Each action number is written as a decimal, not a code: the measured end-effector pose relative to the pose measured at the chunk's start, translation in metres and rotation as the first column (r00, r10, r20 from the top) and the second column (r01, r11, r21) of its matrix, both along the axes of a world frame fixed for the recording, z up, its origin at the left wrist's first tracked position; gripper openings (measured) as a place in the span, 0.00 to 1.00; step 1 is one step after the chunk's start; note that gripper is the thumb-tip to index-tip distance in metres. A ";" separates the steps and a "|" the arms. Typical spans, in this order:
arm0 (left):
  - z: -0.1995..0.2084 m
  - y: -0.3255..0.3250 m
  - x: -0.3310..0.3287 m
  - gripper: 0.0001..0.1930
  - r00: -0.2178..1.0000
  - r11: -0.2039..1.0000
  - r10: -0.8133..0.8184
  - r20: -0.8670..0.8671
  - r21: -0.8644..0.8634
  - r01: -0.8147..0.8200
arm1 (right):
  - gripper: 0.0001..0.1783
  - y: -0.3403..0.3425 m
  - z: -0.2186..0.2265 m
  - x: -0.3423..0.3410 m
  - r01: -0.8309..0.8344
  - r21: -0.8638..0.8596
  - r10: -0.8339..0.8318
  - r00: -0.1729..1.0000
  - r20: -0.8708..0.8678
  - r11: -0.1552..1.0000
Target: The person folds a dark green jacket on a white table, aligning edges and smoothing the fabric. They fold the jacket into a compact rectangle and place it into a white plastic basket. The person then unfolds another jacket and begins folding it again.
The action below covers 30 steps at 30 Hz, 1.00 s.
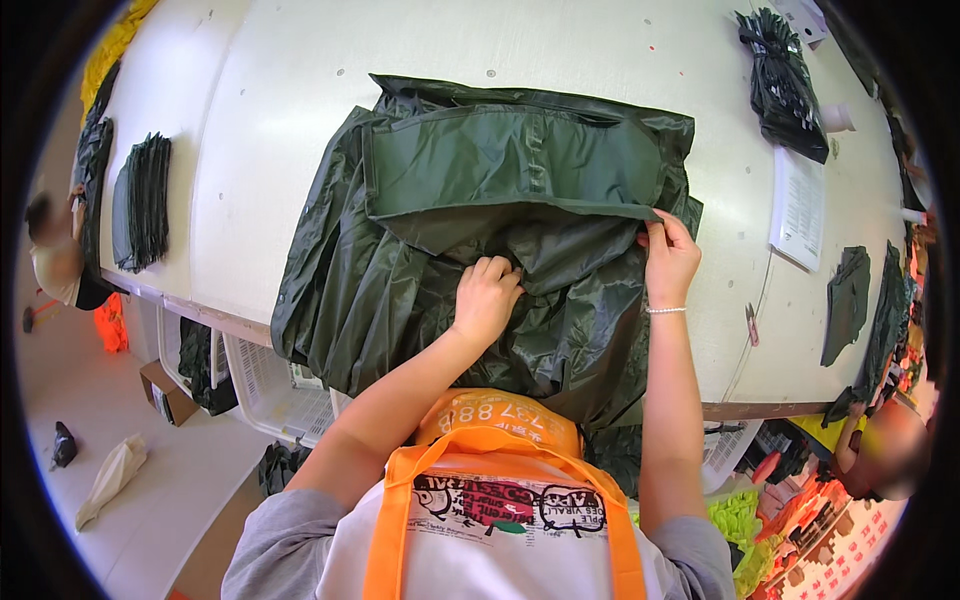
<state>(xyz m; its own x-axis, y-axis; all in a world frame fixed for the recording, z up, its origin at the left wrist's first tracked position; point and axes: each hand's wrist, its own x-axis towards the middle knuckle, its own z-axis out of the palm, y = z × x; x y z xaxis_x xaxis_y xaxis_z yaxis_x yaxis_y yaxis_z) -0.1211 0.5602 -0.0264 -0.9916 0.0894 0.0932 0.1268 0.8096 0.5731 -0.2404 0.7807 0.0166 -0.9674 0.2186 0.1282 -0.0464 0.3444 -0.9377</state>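
Note:
A dark green, shiny garment (430, 290) lies bunched and partly folded on the table before me. Across its far part stretches a smoother rectangular panel (480, 160), with a folded edge along its near side. My right hand (670, 262) pinches that edge at the right corner, thumb and fingers closed on the cloth. Lower and nearer the middle, my left hand (486, 298) rests on the loose folds; its fingers are curled in and closed on the fabric. Its fingertips are partly hidden by the cloth.
The white table (270, 90) carries a green cloth stack (143, 203) at left. Rightward are a tied dark bundle (780, 85), white papers (798, 208), thread snips (752, 325) and a dark green piece (847, 303). White baskets (270, 385) stand below; other people are at both sides.

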 end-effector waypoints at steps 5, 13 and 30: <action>0.008 -0.016 -0.003 0.09 0.997 0.988 -0.008 -0.079 0.151 0.020 | 0.05 0.019 0.072 -0.010 -0.276 -0.170 0.314 0.911 0.267 0.946; 0.087 -0.042 0.001 0.11 0.750 0.949 -0.205 -0.629 0.061 0.310 | 0.13 0.107 0.074 -0.058 -0.429 0.068 0.386 0.863 0.325 0.901; 0.059 -0.144 -0.112 0.13 0.980 0.957 0.199 -0.014 0.219 -0.192 | 0.11 -0.077 0.004 0.090 -0.583 0.706 0.683 0.705 0.192 0.403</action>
